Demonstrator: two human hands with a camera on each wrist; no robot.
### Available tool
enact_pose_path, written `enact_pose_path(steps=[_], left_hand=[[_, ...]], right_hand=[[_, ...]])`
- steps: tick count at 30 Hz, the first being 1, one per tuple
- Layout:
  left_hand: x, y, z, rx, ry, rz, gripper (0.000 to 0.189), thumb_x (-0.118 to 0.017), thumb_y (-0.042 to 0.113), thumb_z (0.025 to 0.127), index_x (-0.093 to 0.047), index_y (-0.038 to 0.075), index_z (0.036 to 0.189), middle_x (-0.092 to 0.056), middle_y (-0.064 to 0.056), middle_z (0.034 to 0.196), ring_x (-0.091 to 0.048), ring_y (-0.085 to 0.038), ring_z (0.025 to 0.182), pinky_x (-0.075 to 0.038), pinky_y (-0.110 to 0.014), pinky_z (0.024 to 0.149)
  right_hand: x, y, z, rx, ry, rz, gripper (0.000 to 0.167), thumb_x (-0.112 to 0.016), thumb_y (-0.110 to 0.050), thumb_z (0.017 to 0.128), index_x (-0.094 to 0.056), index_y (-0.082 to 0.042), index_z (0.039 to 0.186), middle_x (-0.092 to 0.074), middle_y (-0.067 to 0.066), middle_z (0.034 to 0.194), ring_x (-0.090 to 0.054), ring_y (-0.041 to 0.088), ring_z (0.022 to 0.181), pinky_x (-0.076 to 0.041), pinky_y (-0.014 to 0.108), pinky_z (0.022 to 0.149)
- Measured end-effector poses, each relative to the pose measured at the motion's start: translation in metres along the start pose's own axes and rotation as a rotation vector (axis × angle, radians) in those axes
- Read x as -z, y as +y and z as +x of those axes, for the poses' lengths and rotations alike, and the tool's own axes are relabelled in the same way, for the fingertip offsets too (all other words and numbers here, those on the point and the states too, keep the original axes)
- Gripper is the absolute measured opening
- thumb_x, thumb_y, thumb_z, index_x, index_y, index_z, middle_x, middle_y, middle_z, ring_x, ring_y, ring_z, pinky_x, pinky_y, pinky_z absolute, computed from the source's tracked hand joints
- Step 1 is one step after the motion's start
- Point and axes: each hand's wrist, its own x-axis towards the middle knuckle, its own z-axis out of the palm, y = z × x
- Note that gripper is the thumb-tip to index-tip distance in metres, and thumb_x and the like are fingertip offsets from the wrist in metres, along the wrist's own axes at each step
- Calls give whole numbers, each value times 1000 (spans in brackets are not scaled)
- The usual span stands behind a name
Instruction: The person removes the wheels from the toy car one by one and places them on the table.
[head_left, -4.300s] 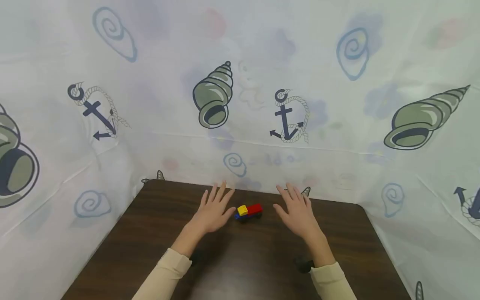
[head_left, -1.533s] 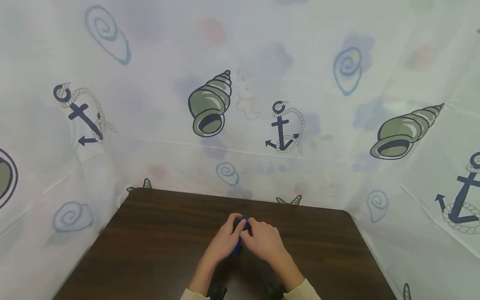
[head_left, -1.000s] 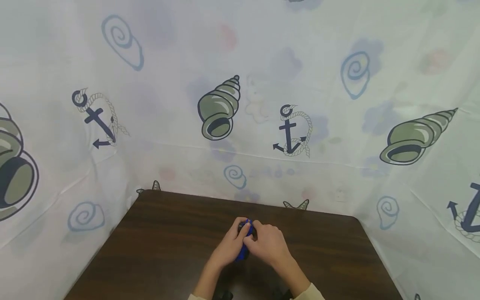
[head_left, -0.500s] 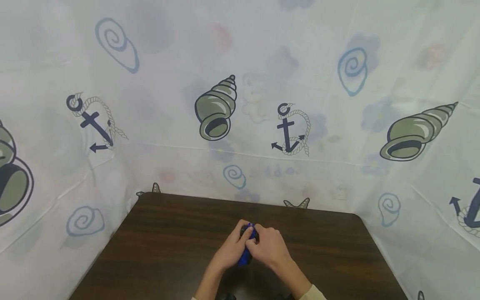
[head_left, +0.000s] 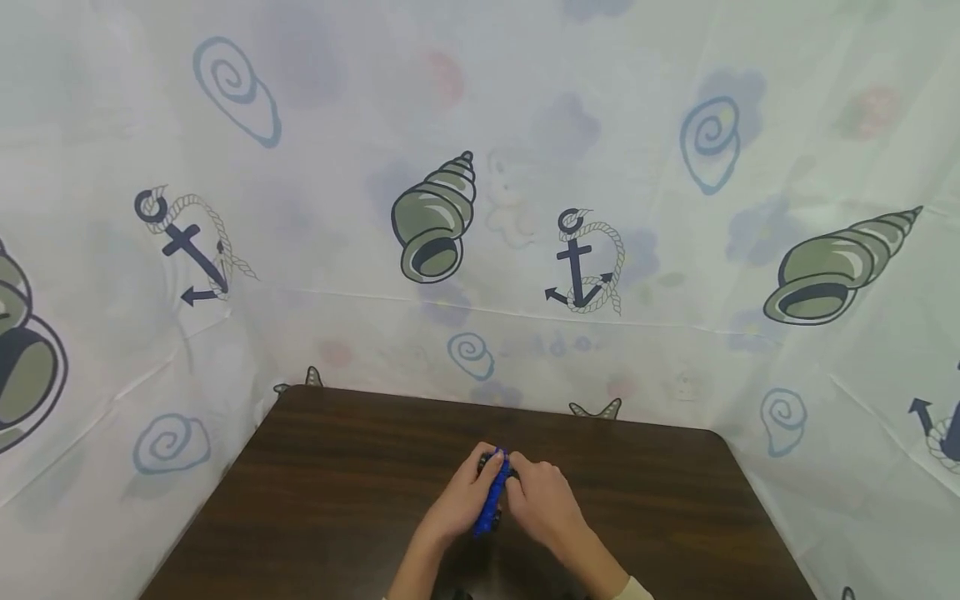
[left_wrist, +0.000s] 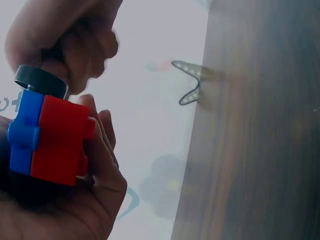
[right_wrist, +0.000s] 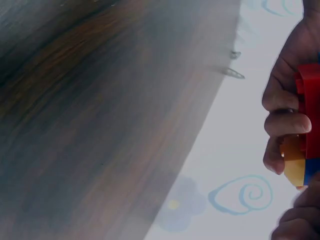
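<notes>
A toy truck of building bricks (head_left: 491, 505) is held up between both hands over the table, its blue underside facing the head camera. My left hand (head_left: 459, 497) grips it from the left, thumb along the blue base and fingers wrapped round the red brick (left_wrist: 61, 140). My right hand (head_left: 553, 507) pinches at its far right side, by a black wheel (left_wrist: 41, 80). In the right wrist view the yellow brick (right_wrist: 295, 169) shows just below the left hand's fingers. Parts of the truck are hidden behind the hands.
The dark wooden table (head_left: 322, 475) spreads out under the hands and ends at a back edge. A pale curtain (head_left: 337, 217) printed with shells and anchors surrounds it at the back and sides.
The truck stood on the table between two open hands; it is now lifted and turned underside up in both. Over the last half second the right hand shifted slightly, exposing more blue base.
</notes>
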Motion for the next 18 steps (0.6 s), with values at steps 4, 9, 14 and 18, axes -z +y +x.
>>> enact_pose_path(steps=[4,9,14,18], left_hand=[[-2,0,0,-4,20,-14,45,-39,53,115,-48,13,133,-62,-6,96,-65,-18,78,-56,-31,70],[-5,-3,1,15,31,-48,47,-40,53,115,-46,12,137,-63,-7,103,-67,-20,84,-57,-35,74],[-6,-3,1,39,64,-48,49,-41,56,114,-47,15,140,-63,-12,114,-69,-25,87,-58,-37,76],[-7,2,1,41,63,-61,50,-43,54,114,-47,13,142,-65,-17,118,-69,-25,86,-58,-36,76]], right_hand=[[-3,-3,-1,-104,-48,125,16,-48,-13,104,-57,-15,91,-40,-11,61,-32,4,47,-31,24,45],[-6,-3,-4,-156,-33,230,21,-44,-11,104,-52,-17,86,-41,-10,65,-33,5,51,-31,24,47],[-9,-2,-3,-153,9,249,27,-38,-10,109,-52,-15,86,-37,-9,69,-35,6,56,-30,25,49],[-7,-1,1,-199,32,243,27,-38,-12,111,-55,-13,90,-40,-6,72,-39,9,59,-33,27,51]])
